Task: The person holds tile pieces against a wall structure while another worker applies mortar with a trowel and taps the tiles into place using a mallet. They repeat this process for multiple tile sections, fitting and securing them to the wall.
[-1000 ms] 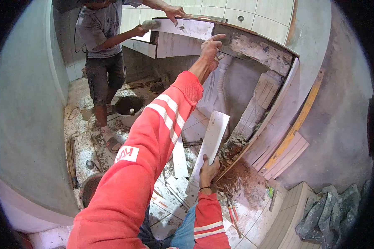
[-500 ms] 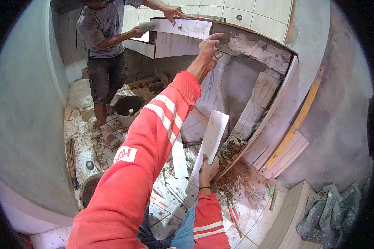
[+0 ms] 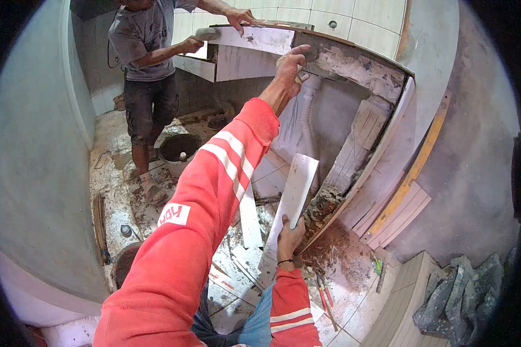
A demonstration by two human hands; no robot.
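My left hand [image 3: 289, 72] reaches up to the counter's front edge, fingers stretched out at the right end of a white tile strip [image 3: 257, 39] set there. Bare rough mortar [image 3: 362, 69] shows to the right of that strip. Lower down, my right hand [image 3: 290, 238] is closed round the lower part of another white tile strip [image 3: 298, 182], held tilted upright. Across from me, a co-worker's hand [image 3: 237, 20] rests on the counter top above the set strip. The co-worker's other hand [image 3: 191, 45] grips a grey, rounded tool [image 3: 207, 34] against that strip's left end.
Loose tile strips [image 3: 249, 220] and debris lie on the floor. Pliers with red handles [image 3: 325, 292] are beside my right sleeve. A bucket [image 3: 179, 151] stands under the counter. A yellow level [image 3: 411, 168] leans on the right wall, near a crumpled dark sheet [image 3: 460, 295].
The co-worker's grey tool has shifted slightly up and to the right and shows less blur. Both of my hands stay almost where they were.
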